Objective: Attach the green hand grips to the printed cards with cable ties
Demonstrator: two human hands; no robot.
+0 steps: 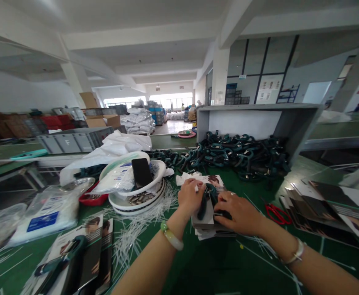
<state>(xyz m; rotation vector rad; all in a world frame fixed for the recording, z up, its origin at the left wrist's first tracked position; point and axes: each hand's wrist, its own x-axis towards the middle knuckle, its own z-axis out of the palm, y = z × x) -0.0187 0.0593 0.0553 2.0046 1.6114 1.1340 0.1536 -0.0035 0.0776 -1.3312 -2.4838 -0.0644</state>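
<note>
Both hands are over a stack of printed cards (218, 182) at the middle of the green table. On its top lies a dark green tool with a curved head (210, 192). My left hand (191, 196) has its fingers bent against the tool's left side. From the right, my right hand (239, 211) wraps its fingers round the tool's black handle part. The fingertips of both hands are partly hidden. Behind the stack is a crumpled white wrapper (188, 178). Many similar dark green tools (244, 157) are heaped beyond it.
White bowls (136, 208) with metal parts and a phone (142, 172) stand left of centre, beside scattered white ties (136, 233). Carded tools (75, 262) lie front left. Red scissors (276, 214) and more cards (323, 209) are at right. A grey bin (304, 131) stands behind.
</note>
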